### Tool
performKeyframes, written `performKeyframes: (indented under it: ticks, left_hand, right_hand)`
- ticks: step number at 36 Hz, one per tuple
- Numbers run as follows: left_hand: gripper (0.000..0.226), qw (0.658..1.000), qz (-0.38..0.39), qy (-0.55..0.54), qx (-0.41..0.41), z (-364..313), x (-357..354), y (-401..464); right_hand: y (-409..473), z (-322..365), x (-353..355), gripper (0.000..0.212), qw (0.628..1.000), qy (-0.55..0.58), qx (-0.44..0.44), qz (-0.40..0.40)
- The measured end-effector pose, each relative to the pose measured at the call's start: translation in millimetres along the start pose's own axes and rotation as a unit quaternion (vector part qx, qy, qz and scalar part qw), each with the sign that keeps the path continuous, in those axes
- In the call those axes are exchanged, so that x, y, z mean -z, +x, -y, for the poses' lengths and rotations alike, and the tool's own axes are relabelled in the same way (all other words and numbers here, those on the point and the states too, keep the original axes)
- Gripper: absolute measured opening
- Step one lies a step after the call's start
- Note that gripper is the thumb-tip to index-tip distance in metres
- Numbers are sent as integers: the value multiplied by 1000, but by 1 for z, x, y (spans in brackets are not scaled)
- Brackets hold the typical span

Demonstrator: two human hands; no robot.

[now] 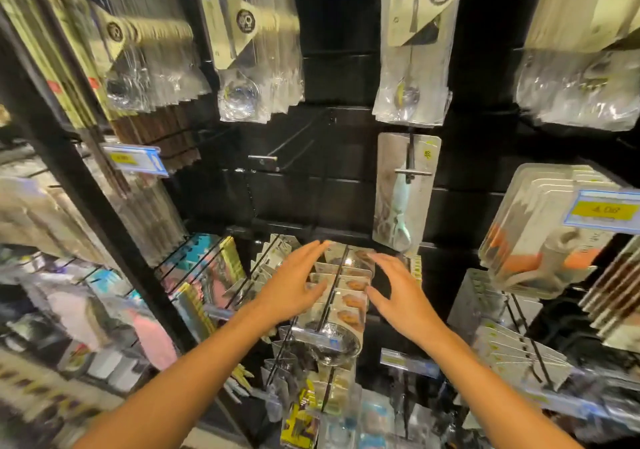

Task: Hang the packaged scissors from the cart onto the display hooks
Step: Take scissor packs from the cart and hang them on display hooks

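I had both hands out over a full row of packs (341,289) on a low hook; the left hand (294,286) lay flat-fingered on the left side of the row, the right hand (398,292) spread on the right side, fingers straight, neither one gripping anything; whether the right fingers touched the packs or hung just off them I could not tell through the blur. The row ran away from me toward the back panel (329,85), its hook wire (332,296) showing between my hands, so the long axis of the stack lay straight ahead, with my hands on either side of it. One scissors pack (405,192) hung upright on a hook up and to the right, above my right hand and nearer it than the left; its long axis was vertical, handles down. A bare hook (265,161) stood out from the panel up and to the left, above my left hand. The cart was out of view, so I judged the next pack would have to come from behind or below me; the bare hook looked the likeliest place for it, though I could not tell which goods it was meant for.
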State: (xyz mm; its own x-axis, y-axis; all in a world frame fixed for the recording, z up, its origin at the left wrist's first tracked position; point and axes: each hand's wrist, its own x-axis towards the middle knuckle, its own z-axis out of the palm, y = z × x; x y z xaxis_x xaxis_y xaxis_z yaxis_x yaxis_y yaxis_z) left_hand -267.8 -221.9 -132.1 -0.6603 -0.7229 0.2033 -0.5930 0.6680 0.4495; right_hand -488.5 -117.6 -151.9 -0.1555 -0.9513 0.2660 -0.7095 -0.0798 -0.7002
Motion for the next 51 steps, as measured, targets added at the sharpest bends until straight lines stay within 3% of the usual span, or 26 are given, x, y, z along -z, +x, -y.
performKeyframes:
  ticks: [7,18,24,28,31,45,51]
  left_hand:
    - [70,991,-19,127,33,62,13,-121]
    - [67,947,-27,142,287,126,32,-343]
    - [81,903,-59,113,409,148,33,-449]
    - [84,874,-59,112,469,168,35,-510]
    - [72,862,-81,114,487,185,39,-552]
    - [77,798,-162,33,579,267,50,-693]
    - [68,770,-149,3,621,301,51,-718]
  right_hand:
    - [-4,24,-68,52,979,-49,150,126]
    - [-23,110,-224,56,894,-53,344,284]
    - [-47,176,-293,63,839,-124,343,403]
    - [-63,212,-341,60,817,-126,353,438]
    - [-75,234,-381,58,812,-115,332,467]
    - [-120,314,-548,53,779,-85,295,546]
    - [-104,339,-609,56,754,-109,303,572]
